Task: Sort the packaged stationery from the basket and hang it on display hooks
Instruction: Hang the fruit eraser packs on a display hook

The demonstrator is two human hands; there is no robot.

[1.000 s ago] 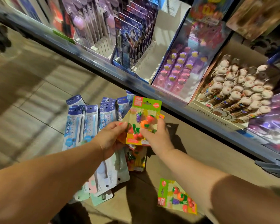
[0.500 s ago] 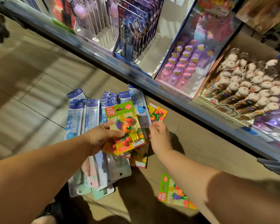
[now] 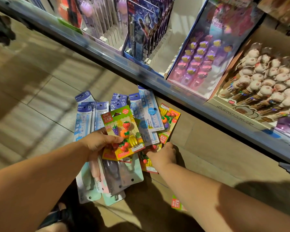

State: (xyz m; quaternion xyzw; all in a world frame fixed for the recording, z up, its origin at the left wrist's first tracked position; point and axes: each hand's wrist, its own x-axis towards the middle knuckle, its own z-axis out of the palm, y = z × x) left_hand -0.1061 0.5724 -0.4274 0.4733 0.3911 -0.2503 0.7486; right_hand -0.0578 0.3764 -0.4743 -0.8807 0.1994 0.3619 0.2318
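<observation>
Head view, left hand (image 3: 99,144): gripping a fruit eraser pack (image 3: 122,131), thumb lying across its front near the edge.
Right hand (image 3: 164,156): reaching down, fingertips meeting the lower edge of a second eraser pack (image 3: 168,123) lying on the floor (image 3: 40,97); whether they are pinching it is hidden.
Ruler packs (image 3: 85,121): fanning out behind the left hand; held or lying flat, I cannot tell.
Doing it well: probably sliding a fingertip under the flat card's edge, lifting, then stacking it on its match so the hang-holes are lining up.
Stray pack (image 3: 176,203): waiting on the floor by the right forearm.
Shelf (image 3: 141,71): running just beyond the packs; hooks and basket not showing.
</observation>
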